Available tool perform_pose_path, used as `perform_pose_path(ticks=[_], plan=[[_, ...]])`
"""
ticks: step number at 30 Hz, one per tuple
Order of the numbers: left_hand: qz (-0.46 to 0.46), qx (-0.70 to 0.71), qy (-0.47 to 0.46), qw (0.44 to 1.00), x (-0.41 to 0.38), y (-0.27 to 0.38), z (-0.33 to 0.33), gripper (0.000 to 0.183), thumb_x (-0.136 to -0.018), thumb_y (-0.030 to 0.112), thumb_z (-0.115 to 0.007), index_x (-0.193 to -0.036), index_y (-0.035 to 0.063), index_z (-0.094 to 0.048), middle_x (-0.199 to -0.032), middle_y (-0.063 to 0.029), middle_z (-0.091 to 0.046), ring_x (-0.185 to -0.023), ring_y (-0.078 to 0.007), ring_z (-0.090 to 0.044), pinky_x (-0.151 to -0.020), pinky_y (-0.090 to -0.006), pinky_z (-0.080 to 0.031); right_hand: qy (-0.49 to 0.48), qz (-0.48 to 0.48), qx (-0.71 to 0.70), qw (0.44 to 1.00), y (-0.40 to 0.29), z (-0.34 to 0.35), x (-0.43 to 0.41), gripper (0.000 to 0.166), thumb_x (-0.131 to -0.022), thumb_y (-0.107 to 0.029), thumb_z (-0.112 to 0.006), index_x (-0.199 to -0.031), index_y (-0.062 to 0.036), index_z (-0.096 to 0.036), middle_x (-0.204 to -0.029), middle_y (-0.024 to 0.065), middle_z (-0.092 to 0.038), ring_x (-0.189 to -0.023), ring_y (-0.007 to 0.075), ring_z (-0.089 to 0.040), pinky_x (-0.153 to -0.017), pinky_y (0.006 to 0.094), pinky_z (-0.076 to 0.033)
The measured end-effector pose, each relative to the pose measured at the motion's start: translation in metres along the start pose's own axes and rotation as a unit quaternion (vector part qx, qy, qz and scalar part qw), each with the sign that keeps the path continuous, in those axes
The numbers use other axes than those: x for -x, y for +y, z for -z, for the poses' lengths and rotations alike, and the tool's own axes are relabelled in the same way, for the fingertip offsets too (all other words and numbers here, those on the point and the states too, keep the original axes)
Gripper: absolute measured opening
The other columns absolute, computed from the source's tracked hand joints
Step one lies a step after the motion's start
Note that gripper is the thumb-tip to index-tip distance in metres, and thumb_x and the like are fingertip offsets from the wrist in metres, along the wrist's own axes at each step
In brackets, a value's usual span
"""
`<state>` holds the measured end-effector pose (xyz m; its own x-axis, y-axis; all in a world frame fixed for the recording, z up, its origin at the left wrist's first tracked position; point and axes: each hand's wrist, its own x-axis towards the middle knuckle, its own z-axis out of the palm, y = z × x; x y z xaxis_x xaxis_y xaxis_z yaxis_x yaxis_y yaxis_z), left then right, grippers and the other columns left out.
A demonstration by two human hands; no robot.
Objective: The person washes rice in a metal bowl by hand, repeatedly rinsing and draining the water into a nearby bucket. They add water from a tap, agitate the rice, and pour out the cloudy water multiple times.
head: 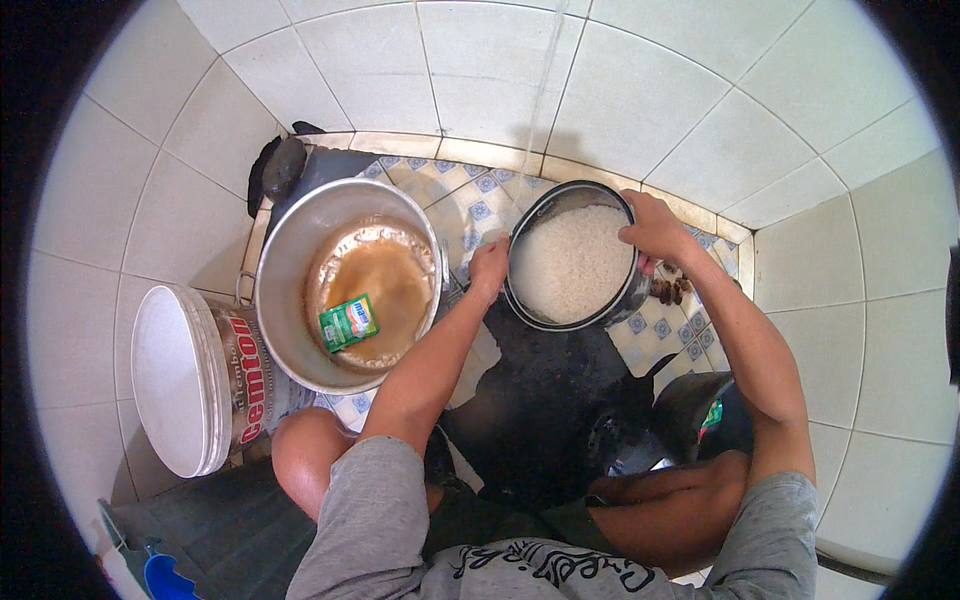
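Observation:
Both my hands are on a dark-rimmed cooking pot (pixel 561 324) that holds white rice grains (pixel 577 262). The fingers of my left hand (pixel 489 266) close on its left rim. On the upper right rim, my right hand (pixel 656 231) grips with the thumb over the edge and the fingers along the outside. The pot tilts so that its mouth faces me; its base is hidden. To the left stands a large aluminium stockpot (pixel 289 277) with a brownish bottom. A green sachet (pixel 349 323) bearing writing lies inside the stockpot.
A Cemton paint bucket (pixel 251 375) with a white lid (pixel 172 382) stands left of the stockpot. Brown clumps (pixel 667 289) lie on the patterned tile floor (pixel 480 210). Black patches (pixel 547 390) cover the floor before me. Tiled walls (pixel 495 75) curve around. Something blue (pixel 166 577) sits lower left.

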<state>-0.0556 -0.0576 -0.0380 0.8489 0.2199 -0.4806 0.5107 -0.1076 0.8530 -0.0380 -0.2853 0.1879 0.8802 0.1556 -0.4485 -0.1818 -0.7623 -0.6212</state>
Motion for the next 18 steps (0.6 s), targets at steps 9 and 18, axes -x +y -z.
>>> perform_pose_path(ticks=[9, 18], plan=[[-0.004, -0.003, 0.004, 1.000, -0.003, -0.004, -0.002, 0.050, -0.090, 0.047, -0.051, -0.086, -0.0002, -0.067, -0.063, -0.0114, -0.059, -0.051, -0.0233, -0.056, -0.047, -0.0386, -0.045, -0.004, -0.018, -0.007, 1.000, -0.004, 0.000, 0.003, 0.064, -0.077, -0.002, -0.054, -0.138, 0.0026, -0.033, -0.092, 0.0210, -0.061, -0.049, 0.0220, -0.062, -0.038, 0.0330, -0.053], [-0.013, -0.031, 0.006, 0.999, 0.005, 0.005, -0.003, 0.050, -0.090, 0.047, -0.050, -0.092, 0.0003, -0.068, -0.068, -0.0129, -0.062, -0.055, -0.0254, -0.059, -0.048, -0.0390, -0.045, -0.005, -0.021, 0.019, 1.000, -0.005, 0.001, 0.006, 0.062, -0.077, -0.003, -0.055, -0.135, 0.0036, -0.036, -0.098, 0.0227, -0.061, -0.051, 0.0220, -0.063, -0.040, 0.0333, -0.054]])
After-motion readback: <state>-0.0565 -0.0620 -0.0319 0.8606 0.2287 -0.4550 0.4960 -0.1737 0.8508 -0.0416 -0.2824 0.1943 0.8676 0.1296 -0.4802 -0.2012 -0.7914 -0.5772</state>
